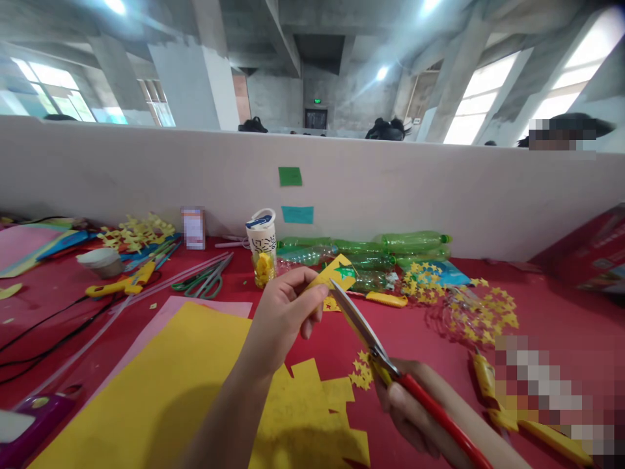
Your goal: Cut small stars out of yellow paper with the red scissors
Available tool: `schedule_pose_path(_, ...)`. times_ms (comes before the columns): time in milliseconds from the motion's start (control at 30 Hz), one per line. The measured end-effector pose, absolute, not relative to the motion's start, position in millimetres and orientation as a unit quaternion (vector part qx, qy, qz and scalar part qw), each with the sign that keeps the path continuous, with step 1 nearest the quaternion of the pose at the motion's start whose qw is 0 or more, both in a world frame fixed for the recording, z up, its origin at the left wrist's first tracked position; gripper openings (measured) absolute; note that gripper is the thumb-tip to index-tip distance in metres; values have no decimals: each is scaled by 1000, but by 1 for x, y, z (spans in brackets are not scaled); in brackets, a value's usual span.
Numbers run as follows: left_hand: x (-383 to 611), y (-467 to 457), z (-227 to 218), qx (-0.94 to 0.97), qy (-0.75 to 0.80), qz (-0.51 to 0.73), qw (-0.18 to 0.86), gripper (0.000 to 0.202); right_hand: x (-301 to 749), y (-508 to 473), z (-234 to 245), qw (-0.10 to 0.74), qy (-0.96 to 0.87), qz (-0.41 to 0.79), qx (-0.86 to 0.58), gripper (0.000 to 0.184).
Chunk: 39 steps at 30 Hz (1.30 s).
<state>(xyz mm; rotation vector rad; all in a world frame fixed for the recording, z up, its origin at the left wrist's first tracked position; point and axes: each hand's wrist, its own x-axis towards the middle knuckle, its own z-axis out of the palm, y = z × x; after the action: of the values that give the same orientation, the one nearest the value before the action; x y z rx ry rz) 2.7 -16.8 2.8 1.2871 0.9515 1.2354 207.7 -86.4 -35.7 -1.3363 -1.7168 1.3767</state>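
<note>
Between the thumb and fingers of my left hand (288, 312) is a small piece of yellow paper (336, 273) with notches cut in its edge. My right hand (415, 404) grips scissors (361, 322) with red handles, their blade tips touching the paper near my left thumb. Below the hands lie a large yellow sheet (170, 365) and a yellow sheet with jagged cut edges (312, 410). A small pile of yellow paper stars (361, 371) rests on the red tabletop beside the scissors. My left forearm covers part of the sheets.
Green plastic bottles (415, 241) lie along the white partition (146, 163). A paper cup (262, 241) stands left of them. More stars (483, 312) spread at right. A yellow glue gun (127, 283), its cables and green-handled scissors (208, 277) lie left; another yellow tool (486, 378) is right.
</note>
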Motion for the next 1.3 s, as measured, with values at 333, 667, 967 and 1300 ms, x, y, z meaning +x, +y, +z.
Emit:
schedule_pose_path(333, -2, -16, 3, 567, 398, 506, 514, 17, 212, -74, -33, 213, -652, 537, -491, 61)
schedule_pose_path(667, -8, -15, 4, 573, 418, 480, 517, 15, 210, -82, -21, 214, -645, 529, -508, 62)
schedule_pose_path(967, -9, -15, 4, 572, 412, 478, 524, 17, 210, -78, -22, 200, -645, 538, -504, 54)
schedule_pose_path(1300, -5, -13, 3, 574, 352, 497, 548, 17, 210, -73, -21, 221, -635, 553, -492, 61)
